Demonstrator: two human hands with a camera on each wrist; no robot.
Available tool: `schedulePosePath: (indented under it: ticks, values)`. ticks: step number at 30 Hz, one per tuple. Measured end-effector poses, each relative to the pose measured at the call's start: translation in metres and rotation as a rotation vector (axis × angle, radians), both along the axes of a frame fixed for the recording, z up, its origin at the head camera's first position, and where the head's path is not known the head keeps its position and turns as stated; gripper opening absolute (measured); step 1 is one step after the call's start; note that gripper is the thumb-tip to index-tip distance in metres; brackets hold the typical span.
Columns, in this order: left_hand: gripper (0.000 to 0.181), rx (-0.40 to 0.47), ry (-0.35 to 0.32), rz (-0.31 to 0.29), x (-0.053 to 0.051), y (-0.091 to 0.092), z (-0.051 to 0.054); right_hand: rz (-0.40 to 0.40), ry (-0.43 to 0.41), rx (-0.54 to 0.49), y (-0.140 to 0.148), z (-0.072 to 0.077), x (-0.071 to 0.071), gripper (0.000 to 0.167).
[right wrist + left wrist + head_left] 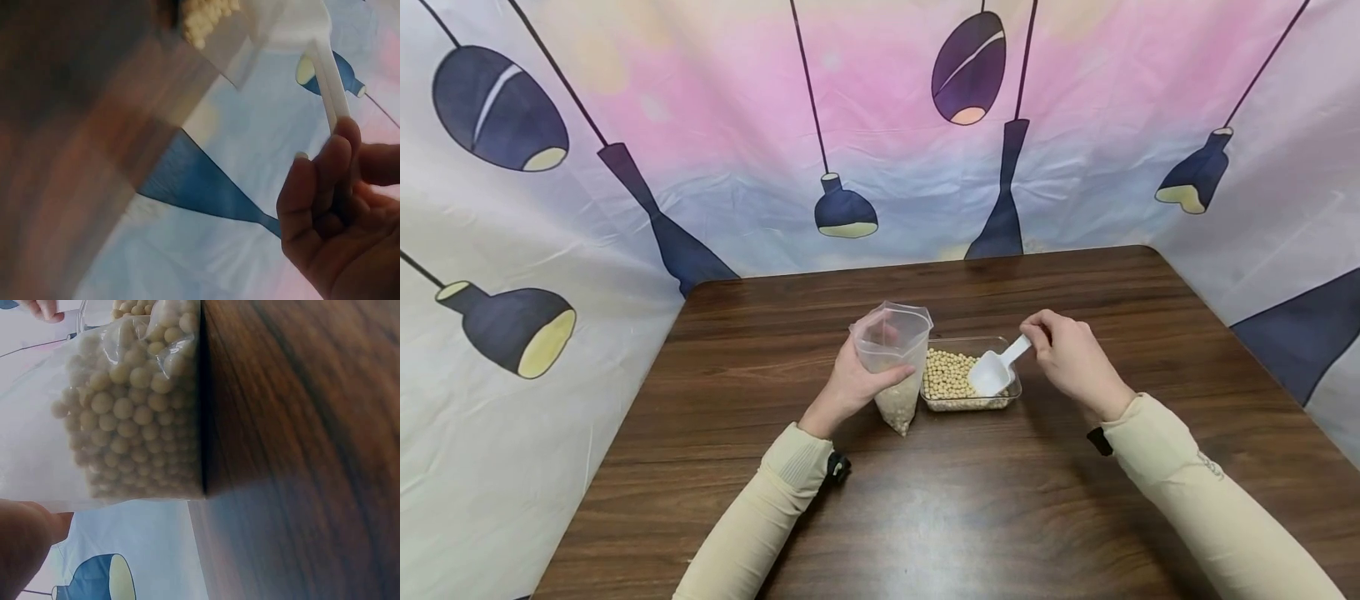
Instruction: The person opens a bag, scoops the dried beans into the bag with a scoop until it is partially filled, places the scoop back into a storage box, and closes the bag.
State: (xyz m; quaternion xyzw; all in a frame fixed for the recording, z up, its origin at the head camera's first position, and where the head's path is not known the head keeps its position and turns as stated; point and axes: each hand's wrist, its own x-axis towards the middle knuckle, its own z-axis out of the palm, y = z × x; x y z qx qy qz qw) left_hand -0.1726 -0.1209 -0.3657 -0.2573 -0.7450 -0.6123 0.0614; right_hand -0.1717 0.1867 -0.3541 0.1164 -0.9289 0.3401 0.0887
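The scoop is in the right hand. The fingers and thumb pinch the end of its white handle. The left hand is wrapped round a clear bag, with the thumb in front and fingers behind. The bag stands up, and its top is open. Lots of round, pale beans fill the low part of it. I cannot tell if the bottom of the bag touches the table.

Just beside the bag, on its right, is a clear box on the table. More small yellow beans are in the box. The wide part of the scoop is at the right part of the box, and I cannot tell if it touches the beans there.

Both arms have pale yellow sleeves, and a black thing shows by the left wrist. The table is brown with dark stripes. Behind it hangs a pink, blue and white cloth with dark blue lamps on it.
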Motion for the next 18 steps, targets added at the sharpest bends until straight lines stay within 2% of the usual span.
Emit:
schedulePosePath:
  ticks: [5, 9, 11, 18]
  values:
    - [0.077, -0.010, 0.010, 0.005, 0.001, 0.000, 0.001, -0.067, -0.120, -0.157, 0.002, -0.017, 0.001, 0.025]
    - [0.076, -0.002, 0.003, 0.002, 0.001, 0.001, 0.001, -0.069, -0.194, -0.300, 0.002, -0.032, 0.001, 0.027]
    - [0.076, 0.003, -0.002, 0.000, 0.001, 0.002, 0.001, -0.053, -0.206, -0.349, 0.001, -0.039, 0.001, 0.026]
    - [0.075, 0.016, -0.026, 0.001, 0.001, 0.002, 0.000, -0.012, -0.178, -0.301, -0.003, -0.055, 0.002, 0.022]
